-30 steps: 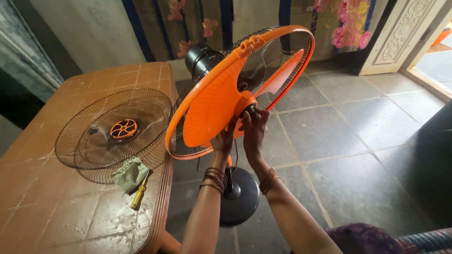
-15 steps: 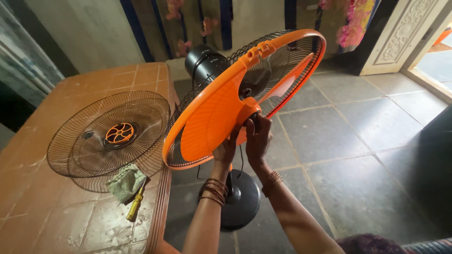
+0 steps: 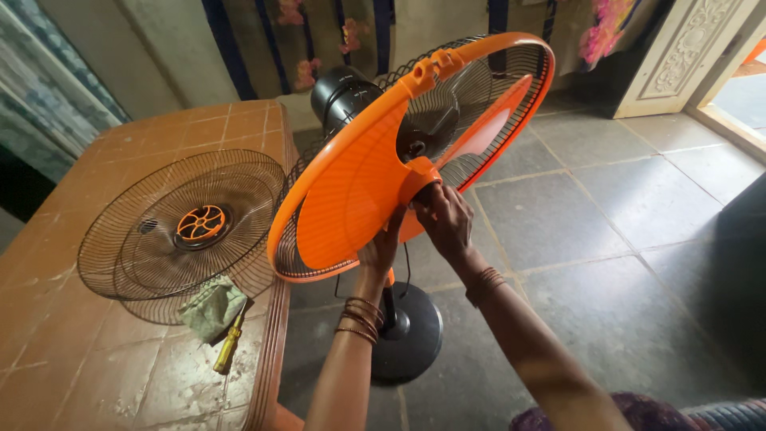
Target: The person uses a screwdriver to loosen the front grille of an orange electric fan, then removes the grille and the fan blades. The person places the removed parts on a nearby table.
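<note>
1. Nearest the camera, two bare forearms with bangles are reaching up from the bottom edge toward a pedestal fan whose front grille is off.
2. The left hand (image 3: 381, 249) is pressing against the lower edge of the big orange blade (image 3: 351, 191), fingers curled round it from below; it looks closed on the blade, though the fingertips are hidden behind the plastic.
3. The right hand (image 3: 448, 217) is pinching the small dark cap (image 3: 425, 194) at the centre of the orange hub, fingers bunched tight round it.
4. To do this well, the left hand should be holding the blade dead steady so only the cap is turning, and the right should be gripping squarely on the cap rather than on the hub; a slipping blade would probably waste each twist.
5. Just beyond, the rear wire guard with its orange rim (image 3: 479, 49) is tilting up behind the blade, with the black motor housing (image 3: 339, 92) behind that.
6. Below, the round black base (image 3: 411, 335) is standing on the grey stone floor.
7. Off to the left, the removed front grille (image 3: 179, 231) is lying flat on a brown tiled table (image 3: 72, 351), with a folded greenish cloth (image 3: 211, 307) and a yellow-handled screwdriver (image 3: 227, 349) just beside its near edge.
</note>
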